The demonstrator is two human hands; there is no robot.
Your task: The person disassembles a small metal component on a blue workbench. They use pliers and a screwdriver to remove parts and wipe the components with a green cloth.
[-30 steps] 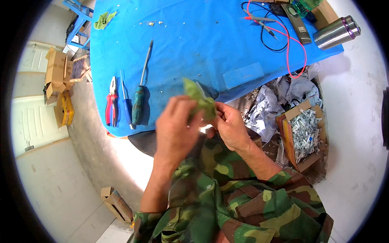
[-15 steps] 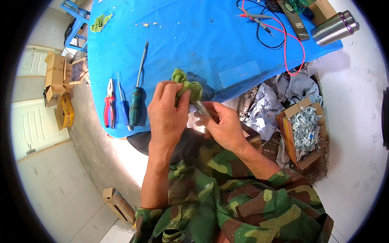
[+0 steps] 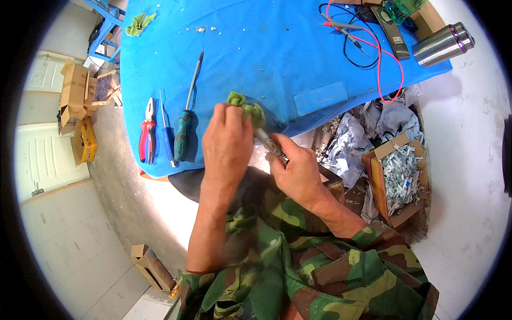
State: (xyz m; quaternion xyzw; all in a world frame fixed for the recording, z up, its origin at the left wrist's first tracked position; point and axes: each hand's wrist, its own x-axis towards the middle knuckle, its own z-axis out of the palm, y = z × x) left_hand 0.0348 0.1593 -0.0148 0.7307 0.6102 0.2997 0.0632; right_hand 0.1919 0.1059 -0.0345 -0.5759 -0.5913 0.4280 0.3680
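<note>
I see left grip (image 3: 228, 140) closed on green cloth (image 3: 255, 113) near bench (image 3: 240, 58), fingertips mostly hidden; right grip (image 3: 297, 169) curled round pale tube (image 3: 265, 140), lower end lost in palm, upper end covered by cloth

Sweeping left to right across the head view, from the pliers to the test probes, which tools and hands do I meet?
Combination pliers → blue-handled screwdriver → green-handled screwdriver → left hand → right hand → test probes.
</note>
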